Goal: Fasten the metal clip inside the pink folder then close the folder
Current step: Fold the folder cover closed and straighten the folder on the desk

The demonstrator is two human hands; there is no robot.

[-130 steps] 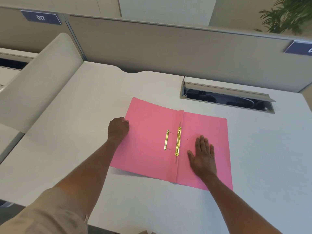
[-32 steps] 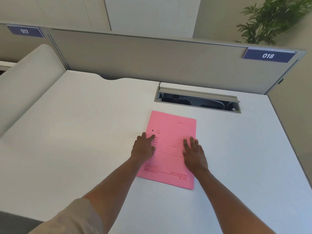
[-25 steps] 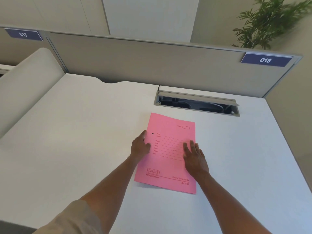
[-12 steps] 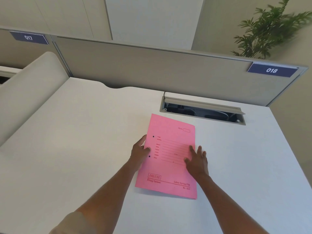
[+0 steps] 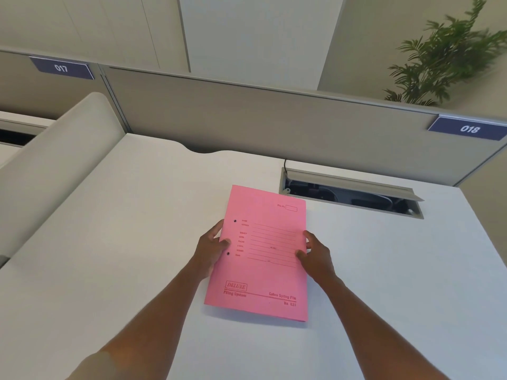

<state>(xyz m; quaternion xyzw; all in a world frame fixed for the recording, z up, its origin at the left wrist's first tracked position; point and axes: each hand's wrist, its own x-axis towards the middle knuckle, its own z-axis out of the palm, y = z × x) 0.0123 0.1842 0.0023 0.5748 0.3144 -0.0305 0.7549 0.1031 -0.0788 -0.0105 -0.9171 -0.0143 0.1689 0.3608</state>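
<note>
A person's left hand [image 5: 211, 249] and right hand [image 5: 315, 256] each keep a pinching grip on opposite long edges of the closed pink folder [image 5: 260, 253], squaring it between them over the white tabletop [image 5: 123, 215].

A white desk [image 5: 123, 242] runs up to a grey partition [image 5: 247, 119]. A closed pink folder [image 5: 263, 275] lies on it, near edge resting on the surface. Just beyond the folder, a cable hatch [image 5: 351, 192] stands open in the desktop.

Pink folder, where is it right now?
In the head view the pink folder sits closed mid-desk, gripped between left hand and right hand.
</note>
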